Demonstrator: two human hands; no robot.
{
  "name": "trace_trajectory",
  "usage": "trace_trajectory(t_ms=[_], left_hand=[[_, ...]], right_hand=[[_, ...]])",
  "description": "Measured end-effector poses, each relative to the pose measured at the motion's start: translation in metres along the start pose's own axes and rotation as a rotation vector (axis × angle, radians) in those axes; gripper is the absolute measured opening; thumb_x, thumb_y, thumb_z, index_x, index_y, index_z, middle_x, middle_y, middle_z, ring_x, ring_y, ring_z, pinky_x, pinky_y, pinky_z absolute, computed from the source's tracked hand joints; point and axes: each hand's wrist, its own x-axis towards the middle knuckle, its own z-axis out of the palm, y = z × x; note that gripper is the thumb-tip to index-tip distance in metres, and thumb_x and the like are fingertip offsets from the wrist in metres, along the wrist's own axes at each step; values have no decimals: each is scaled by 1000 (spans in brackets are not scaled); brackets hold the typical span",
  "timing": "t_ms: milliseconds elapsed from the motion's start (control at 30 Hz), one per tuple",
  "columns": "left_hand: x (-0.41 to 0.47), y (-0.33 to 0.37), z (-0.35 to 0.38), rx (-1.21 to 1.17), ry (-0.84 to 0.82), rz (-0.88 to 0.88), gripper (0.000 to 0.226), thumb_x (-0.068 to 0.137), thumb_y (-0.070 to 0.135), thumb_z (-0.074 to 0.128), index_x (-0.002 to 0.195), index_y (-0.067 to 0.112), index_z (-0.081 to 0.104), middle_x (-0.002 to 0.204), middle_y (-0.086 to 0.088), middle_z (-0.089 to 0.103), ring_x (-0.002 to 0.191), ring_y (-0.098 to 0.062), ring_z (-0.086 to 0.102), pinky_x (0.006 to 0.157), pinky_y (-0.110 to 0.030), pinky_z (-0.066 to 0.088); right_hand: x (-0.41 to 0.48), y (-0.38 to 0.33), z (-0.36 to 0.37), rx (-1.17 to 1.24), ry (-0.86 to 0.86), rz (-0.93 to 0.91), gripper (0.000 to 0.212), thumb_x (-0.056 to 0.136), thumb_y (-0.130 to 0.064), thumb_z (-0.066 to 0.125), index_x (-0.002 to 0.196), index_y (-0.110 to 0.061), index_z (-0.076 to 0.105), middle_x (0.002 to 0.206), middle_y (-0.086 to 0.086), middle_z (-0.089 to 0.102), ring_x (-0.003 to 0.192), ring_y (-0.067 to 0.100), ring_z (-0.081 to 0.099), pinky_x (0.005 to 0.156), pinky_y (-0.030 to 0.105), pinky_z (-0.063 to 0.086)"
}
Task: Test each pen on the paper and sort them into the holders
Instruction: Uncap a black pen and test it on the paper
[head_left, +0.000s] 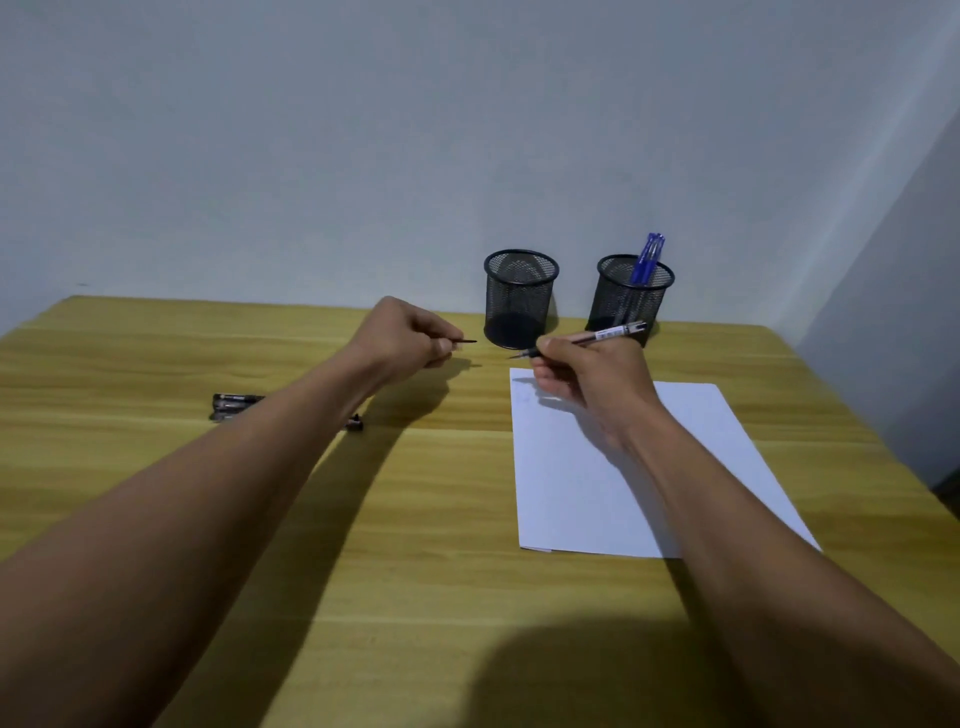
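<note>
My right hand (582, 374) grips an uncapped black pen (608, 335) above the top left corner of the white paper (649, 478), tip pointing left. My left hand (405, 338) is curled round the pen's cap (465, 341), whose dark end pokes out to the right, a short gap from the pen tip. Two black mesh holders stand at the table's back: the left holder (519, 299) looks empty, the right holder (631, 296) has blue pens (647, 257) in it. Faint marks show near the paper's top left corner.
More black pens (236, 405) lie on the wooden table (415, 519) under my left forearm, partly hidden by it. A pale wall stands right behind the holders, and the table's right edge runs close to the paper.
</note>
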Motion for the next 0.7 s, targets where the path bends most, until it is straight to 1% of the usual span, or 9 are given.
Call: trace_trajectory(t_ms=[67,133,167,200,267,367,467,567,700], left_hand=[[6,-1,12,125,30,65,12,84,2,73,89,12,77,80,-5,74,68,-12,67,70,-20,57],[8,-2,23,209,72,105,11,84,0,71,87,10,75,74,-4,72,56,-1,64,58,-9,48],[9,-3,30,249,80,129,10,83,1,72,85,11,75,74,-3,73,56,2,63,57,-7,45],[11,-5,39,286,75,148,9,81,5,75,82,14,76,74,0,74,61,0,64,61,-11,47],[15,-5,53,360,64,157,8,79,18,79,76,24,75,77,6,75,76,-8,67,74,-26,53],[18,0,64,491,111,150,9,78,35,78,72,35,71,87,10,75,93,-15,65,86,-38,50],[17,3,69,483,129,150,4,80,39,76,83,36,75,98,9,75,101,-17,64,90,-39,49],[15,0,59,424,137,141,17,87,38,70,102,32,76,110,6,74,107,-20,64,94,-41,50],[-13,0,44,509,114,213,25,91,35,59,110,31,74,106,0,75,102,-25,65,88,-40,52]], right_hand=[[-2,2,6,-52,-11,-8,10,92,-10,74,87,-1,74,75,11,73,64,17,67,62,30,62],[-3,6,6,-65,-8,-5,12,94,-9,70,84,-2,71,78,15,70,67,21,63,56,29,55],[-5,8,7,-79,-9,-4,13,95,-7,68,83,-2,70,78,17,68,66,21,62,55,28,52],[-7,9,8,-93,-13,-3,13,96,-5,67,84,-2,69,79,18,67,65,21,61,54,27,51],[-10,9,9,-121,-22,-9,11,96,-3,65,86,-1,68,78,18,67,61,19,61,53,26,52],[-12,8,8,-162,-26,-28,10,97,-4,65,88,0,69,76,16,68,60,18,62,53,25,53],[-11,9,6,-172,-34,-36,10,96,-5,65,90,0,71,77,17,69,64,20,63,54,26,54],[-10,9,2,-175,-32,-44,10,97,-7,66,91,-1,71,77,16,70,65,19,64,55,27,55],[-10,9,-1,-126,-33,-57,11,97,-6,65,90,0,71,76,17,68,67,23,62,54,30,51]])
